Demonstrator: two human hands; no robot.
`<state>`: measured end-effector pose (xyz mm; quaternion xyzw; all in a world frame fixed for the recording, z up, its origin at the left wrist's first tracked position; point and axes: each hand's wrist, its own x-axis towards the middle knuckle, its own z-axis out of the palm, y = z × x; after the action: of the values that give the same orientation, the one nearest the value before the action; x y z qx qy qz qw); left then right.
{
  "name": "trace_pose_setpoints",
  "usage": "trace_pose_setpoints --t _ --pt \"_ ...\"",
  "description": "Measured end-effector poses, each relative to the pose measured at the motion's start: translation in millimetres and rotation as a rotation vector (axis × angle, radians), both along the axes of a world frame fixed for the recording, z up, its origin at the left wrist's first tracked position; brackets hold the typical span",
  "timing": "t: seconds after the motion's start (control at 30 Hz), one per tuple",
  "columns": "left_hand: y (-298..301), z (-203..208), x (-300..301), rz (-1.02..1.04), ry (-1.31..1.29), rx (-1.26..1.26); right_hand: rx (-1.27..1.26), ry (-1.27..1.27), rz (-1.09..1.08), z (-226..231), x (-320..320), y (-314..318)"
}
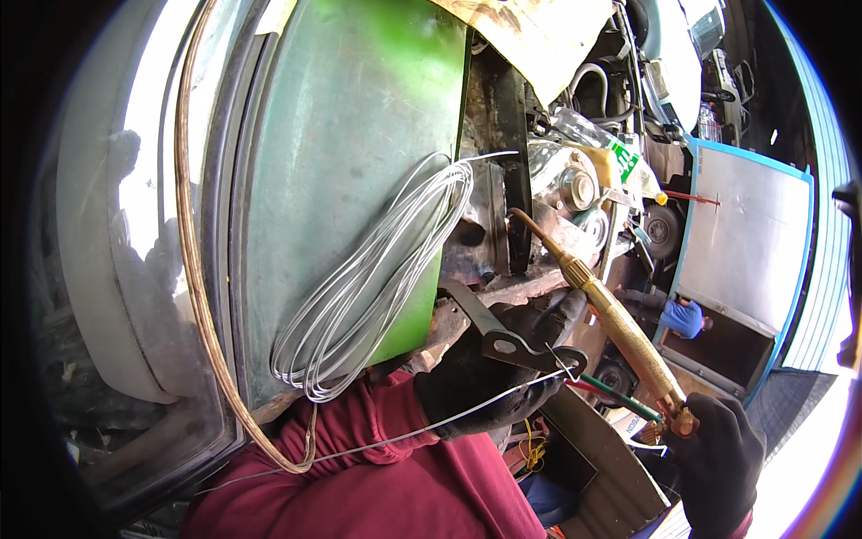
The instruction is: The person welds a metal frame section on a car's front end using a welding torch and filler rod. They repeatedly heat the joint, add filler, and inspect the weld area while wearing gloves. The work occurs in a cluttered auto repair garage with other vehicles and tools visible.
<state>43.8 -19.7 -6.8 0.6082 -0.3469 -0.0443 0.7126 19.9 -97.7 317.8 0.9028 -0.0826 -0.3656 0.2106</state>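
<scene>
My left hand [471, 386], in a black glove, is closed round a dark metal bracket [486, 325] with round holes. Along that glove runs a thin grey wire [395, 444], its bent tip [570, 368] at the bracket's holed end. My right hand [718, 454], also gloved in black, grips the valve end of a brass gas torch [620, 322]. The torch slants up and left, its curved copper nozzle [530, 225] pointing away from the bracket. Red and green hoses [620, 395] meet the torch at its valves; part of them is hidden.
A coil of silvery wire [377, 278] lies on a green vehicle panel [332, 144]. Left of it runs a long brown cable [186, 225]. Beyond my hands are exposed engine parts [576, 189] and a plastic bottle [584, 128]. A person in blue [682, 318] is farther right, near a large pale blue-edged box [750, 234].
</scene>
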Motion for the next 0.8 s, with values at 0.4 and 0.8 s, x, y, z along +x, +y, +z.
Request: trace_pose_setpoints --t 0.4,0.8 --pt "0.3 -1.5 -1.0 -0.009 0.016 -0.016 0.022 -0.021 -0.004 -0.4 -1.3 1.9" --pt "-2.9 -4.2 -1.1 0.045 -0.011 -0.057 0.017 -0.039 0.013 -2.8 -5.8 1.9"
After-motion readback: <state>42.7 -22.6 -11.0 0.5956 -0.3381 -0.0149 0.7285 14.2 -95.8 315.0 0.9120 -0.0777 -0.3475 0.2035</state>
